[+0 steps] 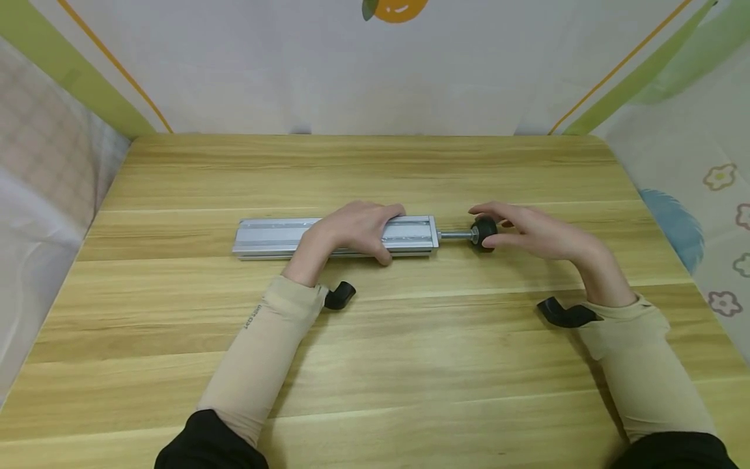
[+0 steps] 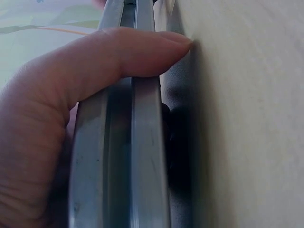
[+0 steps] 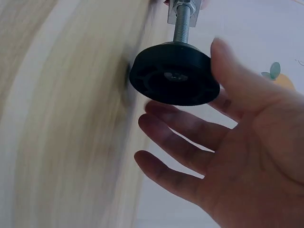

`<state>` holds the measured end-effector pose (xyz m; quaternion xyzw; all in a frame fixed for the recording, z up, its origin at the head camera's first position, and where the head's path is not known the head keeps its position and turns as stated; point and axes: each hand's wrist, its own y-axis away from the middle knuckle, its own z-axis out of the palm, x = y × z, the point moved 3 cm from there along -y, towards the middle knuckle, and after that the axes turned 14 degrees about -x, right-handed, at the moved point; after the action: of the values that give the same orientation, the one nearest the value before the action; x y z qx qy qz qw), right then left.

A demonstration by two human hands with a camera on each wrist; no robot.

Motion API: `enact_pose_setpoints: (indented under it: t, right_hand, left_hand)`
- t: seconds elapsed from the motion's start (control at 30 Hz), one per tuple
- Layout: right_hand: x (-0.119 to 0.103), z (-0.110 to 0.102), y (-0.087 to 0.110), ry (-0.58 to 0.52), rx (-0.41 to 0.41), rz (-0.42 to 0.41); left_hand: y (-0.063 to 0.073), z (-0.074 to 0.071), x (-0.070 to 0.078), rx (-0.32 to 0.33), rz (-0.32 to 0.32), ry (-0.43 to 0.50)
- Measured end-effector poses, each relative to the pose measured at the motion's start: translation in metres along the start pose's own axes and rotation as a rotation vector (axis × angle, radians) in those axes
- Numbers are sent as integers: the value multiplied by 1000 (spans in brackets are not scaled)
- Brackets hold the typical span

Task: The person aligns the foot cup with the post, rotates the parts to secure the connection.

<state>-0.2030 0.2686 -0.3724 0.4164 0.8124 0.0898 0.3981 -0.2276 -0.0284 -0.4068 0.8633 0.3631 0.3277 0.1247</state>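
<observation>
A long silver aluminium profile [image 1: 275,238] lies flat on the wooden table. My left hand [image 1: 354,228] grips it from above, the thumb [image 2: 142,52] lying across its near side, as the left wrist view shows. From the profile's right end a threaded rod [image 1: 456,235] sticks out and carries a round black levelling foot [image 3: 175,71]. Around that foot my right hand [image 1: 539,231] is loosely spread, its thumb [image 3: 225,59] at the rim. In the right wrist view several fingers extend past the foot, apart from it; the index finger is partly hidden behind it.
Bare wood-grain table [image 1: 433,365] surrounds the profile. White cloth [image 1: 328,71] with green and orange bands hangs behind the far edge, with more cloth at both sides. A black wrist-camera piece [image 1: 340,296] juts from each sleeve, close above the table.
</observation>
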Motion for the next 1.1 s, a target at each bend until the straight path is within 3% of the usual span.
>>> enact_pose_setpoints:
  t: [0.4,0.77,1.1]
  right_hand:
    - [-5,4,-4,14,81,-30]
    - [-3,-1,-1,-30,3,-17]
    - [1,3,-6,40,61,5]
  left_hand:
    - [-1,-1,1,-2,5,-5]
    - [0,-1,-2,7,4,-9]
    - [-2,0,-1,6,6,-11]
